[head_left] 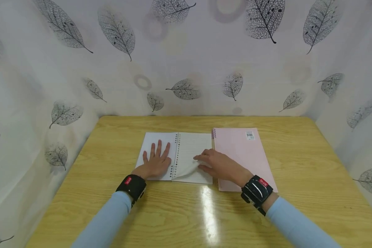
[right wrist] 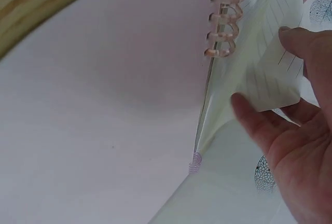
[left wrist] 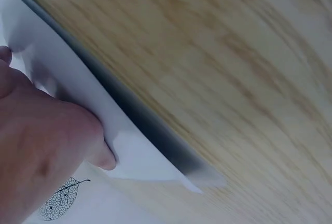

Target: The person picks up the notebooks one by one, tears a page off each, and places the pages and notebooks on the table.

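An open spiral notebook (head_left: 192, 144) with white pages lies on the wooden table, its holes running down the middle. My left hand (head_left: 155, 164) rests flat on the left-hand page, fingers spread; in the left wrist view the left hand (left wrist: 46, 136) lies over the white sheet (left wrist: 140, 154) near its edge. Over the right-hand side, my right hand (head_left: 220, 165) pinches a lined page (head_left: 187, 170) whose lower part curls up off the sheets beneath. The right wrist view shows the right hand (right wrist: 306, 136) with thumb and fingers around the corner of that lined page (right wrist: 275, 79).
A closed pink spiral notebook (head_left: 238, 155) with a white barcode label (head_left: 250, 135) lies just right of the open one, under my right forearm. Leaf-patterned cloth (head_left: 186, 62) stands behind the wooden table (head_left: 173, 213) and at both sides.
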Action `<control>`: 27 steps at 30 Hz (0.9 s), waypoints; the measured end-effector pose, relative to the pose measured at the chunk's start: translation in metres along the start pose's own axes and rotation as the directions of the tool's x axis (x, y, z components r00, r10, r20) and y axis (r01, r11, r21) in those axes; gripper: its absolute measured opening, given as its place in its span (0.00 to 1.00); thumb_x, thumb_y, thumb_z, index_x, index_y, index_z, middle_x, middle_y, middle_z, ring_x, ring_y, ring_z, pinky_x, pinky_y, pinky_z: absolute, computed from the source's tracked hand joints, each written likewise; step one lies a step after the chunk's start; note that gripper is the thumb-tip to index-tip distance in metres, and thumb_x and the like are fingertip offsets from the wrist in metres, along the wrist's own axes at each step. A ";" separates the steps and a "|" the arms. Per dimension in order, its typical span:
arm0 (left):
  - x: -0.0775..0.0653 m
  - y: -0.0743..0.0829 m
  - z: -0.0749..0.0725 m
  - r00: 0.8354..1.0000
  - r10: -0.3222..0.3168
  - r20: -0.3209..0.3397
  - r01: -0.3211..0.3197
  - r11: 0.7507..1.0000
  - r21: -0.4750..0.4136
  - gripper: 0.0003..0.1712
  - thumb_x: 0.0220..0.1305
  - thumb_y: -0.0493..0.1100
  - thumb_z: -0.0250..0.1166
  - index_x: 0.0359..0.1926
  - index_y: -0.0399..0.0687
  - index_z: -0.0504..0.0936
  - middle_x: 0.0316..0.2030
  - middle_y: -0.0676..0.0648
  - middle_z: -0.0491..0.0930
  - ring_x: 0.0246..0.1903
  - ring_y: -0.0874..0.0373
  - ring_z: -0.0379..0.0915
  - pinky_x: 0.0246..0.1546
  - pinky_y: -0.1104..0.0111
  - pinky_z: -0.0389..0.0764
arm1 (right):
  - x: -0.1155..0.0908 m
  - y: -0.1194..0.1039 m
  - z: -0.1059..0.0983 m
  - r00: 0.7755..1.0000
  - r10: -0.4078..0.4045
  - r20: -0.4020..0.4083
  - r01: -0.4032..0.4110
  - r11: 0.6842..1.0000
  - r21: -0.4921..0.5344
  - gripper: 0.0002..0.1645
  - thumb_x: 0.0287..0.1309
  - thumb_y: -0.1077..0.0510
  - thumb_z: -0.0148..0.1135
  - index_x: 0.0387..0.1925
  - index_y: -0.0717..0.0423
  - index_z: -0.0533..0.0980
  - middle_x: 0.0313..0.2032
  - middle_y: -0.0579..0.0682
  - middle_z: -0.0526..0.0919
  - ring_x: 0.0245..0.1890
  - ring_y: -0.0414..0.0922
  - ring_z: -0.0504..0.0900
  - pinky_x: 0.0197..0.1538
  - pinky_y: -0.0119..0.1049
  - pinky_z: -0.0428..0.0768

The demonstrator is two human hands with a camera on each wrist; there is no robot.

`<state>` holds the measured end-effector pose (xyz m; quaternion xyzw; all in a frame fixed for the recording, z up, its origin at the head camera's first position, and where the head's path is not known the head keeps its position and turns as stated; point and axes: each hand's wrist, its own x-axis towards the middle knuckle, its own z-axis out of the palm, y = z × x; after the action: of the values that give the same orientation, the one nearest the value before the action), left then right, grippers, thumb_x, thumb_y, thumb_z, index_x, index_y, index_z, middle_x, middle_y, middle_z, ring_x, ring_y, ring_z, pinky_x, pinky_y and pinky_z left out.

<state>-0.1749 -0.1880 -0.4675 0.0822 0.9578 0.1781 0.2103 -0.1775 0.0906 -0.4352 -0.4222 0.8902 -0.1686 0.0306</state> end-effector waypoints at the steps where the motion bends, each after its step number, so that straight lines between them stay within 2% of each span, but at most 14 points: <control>1: 0.000 -0.001 0.000 1.000 0.004 -0.001 -0.004 1.000 -0.003 0.36 0.75 0.56 0.31 0.77 0.54 0.30 0.74 0.41 0.17 0.69 0.42 0.09 0.64 0.33 0.24 | 0.000 0.000 0.000 1.000 -0.002 -0.003 0.002 1.000 0.014 0.21 0.60 0.55 0.65 0.56 0.51 0.80 0.46 0.51 0.83 0.44 0.42 0.79 0.46 0.39 0.84; 4: -0.001 -0.002 0.001 1.000 -0.001 0.005 0.001 1.000 0.019 0.36 0.75 0.56 0.31 0.77 0.54 0.29 0.74 0.41 0.16 0.69 0.41 0.08 0.65 0.33 0.24 | -0.001 0.001 0.000 1.000 0.014 0.001 -0.014 0.997 0.073 0.20 0.61 0.53 0.63 0.55 0.52 0.81 0.47 0.52 0.82 0.46 0.43 0.78 0.49 0.42 0.82; 7: -0.002 -0.002 0.001 1.000 -0.006 0.004 0.006 0.999 0.041 0.36 0.76 0.57 0.30 0.76 0.54 0.29 0.74 0.41 0.15 0.69 0.41 0.08 0.64 0.33 0.24 | 0.001 0.001 0.001 0.998 0.058 -0.029 -0.051 0.981 0.189 0.22 0.61 0.48 0.62 0.52 0.55 0.82 0.50 0.56 0.80 0.51 0.48 0.76 0.53 0.49 0.79; 9: -0.002 -0.002 0.002 1.000 -0.011 0.003 0.011 0.999 0.046 0.36 0.76 0.57 0.30 0.76 0.55 0.28 0.74 0.41 0.15 0.69 0.42 0.08 0.65 0.34 0.24 | 0.004 0.002 0.002 0.991 0.121 -0.060 -0.099 0.952 0.289 0.24 0.62 0.43 0.60 0.49 0.56 0.84 0.54 0.58 0.79 0.53 0.51 0.75 0.53 0.53 0.78; 11: -0.002 0.000 0.002 1.000 -0.007 -0.004 0.008 0.999 0.042 0.36 0.76 0.57 0.30 0.77 0.54 0.29 0.74 0.41 0.16 0.69 0.41 0.08 0.64 0.33 0.24 | 0.007 0.002 0.001 0.972 0.222 -0.076 -0.172 0.894 0.413 0.27 0.63 0.39 0.57 0.46 0.57 0.84 0.57 0.60 0.78 0.57 0.54 0.72 0.55 0.57 0.76; 12: -0.001 0.000 0.002 1.000 -0.008 -0.004 0.008 0.999 0.044 0.36 0.76 0.57 0.30 0.77 0.54 0.29 0.74 0.41 0.16 0.69 0.41 0.08 0.64 0.33 0.24 | 0.009 0.002 0.000 0.956 0.282 -0.077 -0.215 0.856 0.470 0.29 0.64 0.38 0.56 0.46 0.57 0.84 0.59 0.60 0.76 0.59 0.54 0.70 0.56 0.58 0.75; 14: -0.001 0.001 0.002 1.000 -0.014 -0.002 0.014 0.999 0.045 0.36 0.76 0.57 0.30 0.77 0.54 0.30 0.74 0.41 0.16 0.69 0.41 0.08 0.65 0.34 0.24 | 0.013 0.002 0.000 0.914 0.402 -0.060 -0.292 0.752 0.591 0.31 0.66 0.37 0.53 0.47 0.59 0.84 0.62 0.60 0.74 0.63 0.54 0.67 0.59 0.60 0.73; 15: -0.001 0.001 0.003 1.000 -0.019 -0.001 0.019 0.999 0.048 0.36 0.75 0.57 0.30 0.77 0.54 0.30 0.74 0.41 0.16 0.69 0.41 0.07 0.65 0.34 0.24 | 0.015 0.002 -0.001 0.889 0.456 -0.044 -0.318 0.684 0.656 0.31 0.66 0.38 0.53 0.49 0.61 0.83 0.62 0.61 0.74 0.63 0.55 0.67 0.60 0.60 0.72; 17: 0.000 0.001 0.003 1.000 -0.021 -0.010 0.021 0.998 0.055 0.36 0.75 0.57 0.29 0.77 0.53 0.30 0.74 0.41 0.16 0.69 0.41 0.08 0.65 0.33 0.24 | 0.021 0.001 -0.001 0.826 0.564 -0.009 -0.351 0.526 0.775 0.29 0.68 0.44 0.54 0.53 0.66 0.79 0.61 0.63 0.74 0.62 0.54 0.69 0.62 0.57 0.72; 19: 0.000 0.001 0.003 0.999 -0.029 -0.015 0.029 0.998 0.062 0.36 0.75 0.57 0.29 0.77 0.54 0.31 0.74 0.41 0.17 0.69 0.41 0.08 0.65 0.34 0.24 | 0.026 0.001 -0.001 0.756 0.654 0.023 -0.346 0.370 0.862 0.26 0.67 0.52 0.56 0.55 0.69 0.76 0.59 0.65 0.75 0.59 0.54 0.73 0.61 0.53 0.75; 21: 0.000 0.001 0.003 0.999 -0.030 -0.021 0.032 0.997 0.064 0.36 0.75 0.57 0.29 0.77 0.54 0.31 0.74 0.41 0.17 0.69 0.41 0.08 0.65 0.34 0.24 | 0.031 0.000 -0.001 0.682 0.730 0.055 -0.326 0.235 0.916 0.24 0.66 0.58 0.57 0.57 0.72 0.73 0.55 0.66 0.75 0.54 0.54 0.76 0.57 0.49 0.79; 22: 0.001 0.001 0.003 0.999 -0.029 -0.022 0.030 0.998 0.062 0.36 0.75 0.56 0.29 0.77 0.54 0.31 0.74 0.41 0.17 0.69 0.41 0.08 0.65 0.34 0.24 | 0.033 0.001 -0.001 0.642 0.763 0.069 -0.319 0.184 0.930 0.24 0.64 0.60 0.57 0.58 0.72 0.72 0.53 0.65 0.73 0.53 0.54 0.76 0.56 0.48 0.80; 24: 0.001 0.000 0.004 0.999 -0.031 -0.018 0.032 0.997 0.064 0.36 0.75 0.57 0.29 0.77 0.54 0.31 0.74 0.41 0.17 0.69 0.41 0.08 0.65 0.34 0.24 | 0.035 0.002 0.000 0.576 0.812 0.097 -0.329 0.121 0.936 0.25 0.62 0.62 0.58 0.59 0.70 0.70 0.49 0.60 0.70 0.50 0.53 0.76 0.53 0.46 0.83; 27: 0.001 0.000 0.004 0.999 -0.039 -0.013 0.040 0.997 0.071 0.36 0.75 0.57 0.29 0.77 0.55 0.30 0.74 0.42 0.16 0.69 0.42 0.07 0.65 0.35 0.23 | 0.036 0.005 -0.001 0.514 0.844 0.150 -0.360 0.054 0.931 0.28 0.61 0.63 0.59 0.61 0.68 0.68 0.45 0.57 0.69 0.45 0.49 0.75 0.45 0.39 0.86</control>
<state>-0.1745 -0.1865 -0.4712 0.0696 0.9661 0.1401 0.2053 -0.2045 0.0664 -0.4328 0.1526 0.7154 -0.6719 0.1163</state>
